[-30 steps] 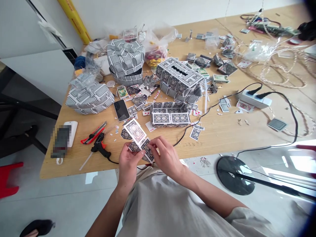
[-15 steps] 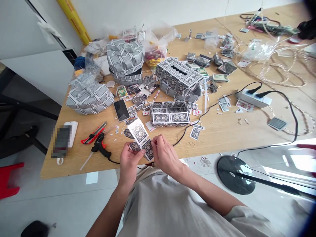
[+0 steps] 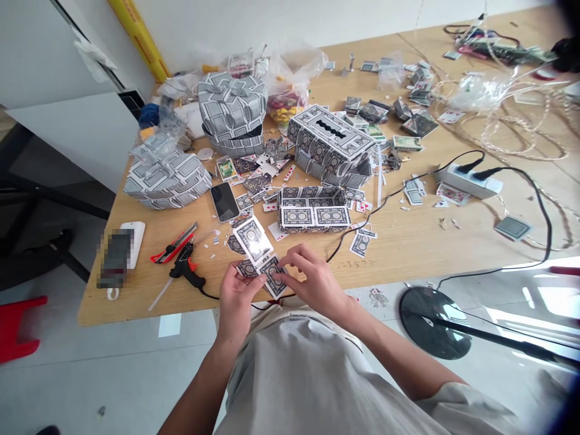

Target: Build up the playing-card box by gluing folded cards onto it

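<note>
Near the table's front edge, my left hand (image 3: 236, 296) is closed on a piece made of joined playing cards (image 3: 254, 240), patterned dark blue and white. One card reaches up and away, and others spread near the thumb. My right hand (image 3: 312, 279) is at the piece's right side with thumb and index finger apart, their tips at the lower right card. Behind my hands stands an open card box (image 3: 312, 216) built from the same cards. Left of them lie a black glue gun (image 3: 186, 269) and a red utility knife (image 3: 174, 243).
A phone (image 3: 225, 202) lies beyond the knife. Farther back are a lidded card box (image 3: 333, 142), a round card box (image 3: 232, 112) and another card-woven piece (image 3: 167, 178). A black cable runs from a power strip (image 3: 471, 180). Card scraps and plastic bags are scattered about.
My right hand's fingers have gone from pinched together at the card edge to spread apart. My left hand keeps hold of the card piece, and the view has shifted slightly.
</note>
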`<state>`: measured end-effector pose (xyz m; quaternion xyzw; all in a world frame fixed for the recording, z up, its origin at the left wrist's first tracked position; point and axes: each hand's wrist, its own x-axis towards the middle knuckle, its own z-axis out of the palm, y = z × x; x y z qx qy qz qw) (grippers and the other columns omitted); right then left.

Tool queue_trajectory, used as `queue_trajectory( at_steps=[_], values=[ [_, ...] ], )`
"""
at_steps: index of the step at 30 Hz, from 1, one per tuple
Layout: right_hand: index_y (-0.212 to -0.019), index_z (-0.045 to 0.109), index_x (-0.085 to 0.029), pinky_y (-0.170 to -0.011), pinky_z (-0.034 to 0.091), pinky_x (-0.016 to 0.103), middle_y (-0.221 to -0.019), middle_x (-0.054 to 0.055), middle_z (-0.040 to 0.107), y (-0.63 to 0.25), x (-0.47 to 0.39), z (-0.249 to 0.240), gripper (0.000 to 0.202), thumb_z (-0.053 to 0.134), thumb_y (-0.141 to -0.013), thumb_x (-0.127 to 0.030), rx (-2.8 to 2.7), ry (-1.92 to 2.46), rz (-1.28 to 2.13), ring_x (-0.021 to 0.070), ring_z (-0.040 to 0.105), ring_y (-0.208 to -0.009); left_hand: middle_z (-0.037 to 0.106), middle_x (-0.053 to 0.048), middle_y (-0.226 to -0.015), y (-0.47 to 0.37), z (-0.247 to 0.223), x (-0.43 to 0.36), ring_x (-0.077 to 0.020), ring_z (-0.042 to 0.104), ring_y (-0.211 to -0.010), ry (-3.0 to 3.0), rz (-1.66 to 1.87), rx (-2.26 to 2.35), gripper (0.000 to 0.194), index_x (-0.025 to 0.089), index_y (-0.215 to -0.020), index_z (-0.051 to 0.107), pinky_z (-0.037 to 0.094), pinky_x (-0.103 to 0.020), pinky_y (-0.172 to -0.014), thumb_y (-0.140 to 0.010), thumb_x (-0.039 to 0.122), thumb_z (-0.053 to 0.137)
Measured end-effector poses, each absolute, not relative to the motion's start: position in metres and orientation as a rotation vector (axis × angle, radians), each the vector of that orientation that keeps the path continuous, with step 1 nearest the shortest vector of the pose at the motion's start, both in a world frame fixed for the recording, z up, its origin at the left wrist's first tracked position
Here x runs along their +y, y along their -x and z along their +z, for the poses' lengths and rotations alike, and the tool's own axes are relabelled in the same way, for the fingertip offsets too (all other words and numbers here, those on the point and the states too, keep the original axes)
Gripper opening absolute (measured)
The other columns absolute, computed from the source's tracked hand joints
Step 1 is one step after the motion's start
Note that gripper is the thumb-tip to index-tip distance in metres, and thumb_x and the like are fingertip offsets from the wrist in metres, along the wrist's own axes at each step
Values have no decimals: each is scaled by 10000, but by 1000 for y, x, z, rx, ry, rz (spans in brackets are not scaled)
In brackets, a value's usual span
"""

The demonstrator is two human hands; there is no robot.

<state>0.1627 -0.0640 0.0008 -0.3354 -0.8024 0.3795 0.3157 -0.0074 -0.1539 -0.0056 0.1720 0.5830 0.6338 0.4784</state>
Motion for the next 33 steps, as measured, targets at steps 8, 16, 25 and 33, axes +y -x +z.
queue_trajectory(
  at_steps=[8, 16, 25, 33],
  values=[
    [-1057, 687, -239, -837, 577, 358, -1020, 71, 649, -161, -65, -10, 97, 603, -1087, -277, -2115, 817, 950, 217, 665, -919, 794, -53, -1098, 7, -5, -154, -193, 715, -979, -427, 1523, 1411, 399, 195, -1095, 695, 536, -337, -931, -773, 264, 920],
    [-1041, 504, -235, -807, 552, 366, -1018, 87, 607, -158, -64, -7, 119, 429, -1115, -179, -2209, 813, 837, 230, 615, -901, 799, -46, -1078, 7, -3, -154, -205, 723, -998, -435, 1510, 1406, 399, 201, -1084, 689, 542, -343, -944, -769, 271, 923],
    [-1110, 592, -233, -772, 553, 329, -1010, 63, 667, -165, -68, -9, 32, 608, -1084, -225, -2104, 769, 884, 204, 656, -879, 800, -53, -1083, 7, -5, -156, -198, 715, -1009, -431, 1512, 1412, 381, 192, -1078, 681, 535, -342, -965, -784, 267, 913],
    [-1088, 638, -237, -790, 572, 335, -1003, 62, 679, -165, -75, -12, 75, 593, -1082, -177, -2157, 790, 872, 206, 684, -880, 797, -66, -1072, 4, -2, -155, -209, 725, -986, -428, 1515, 1396, 415, 182, -1080, 681, 550, -359, -942, -756, 273, 924]
  ],
)
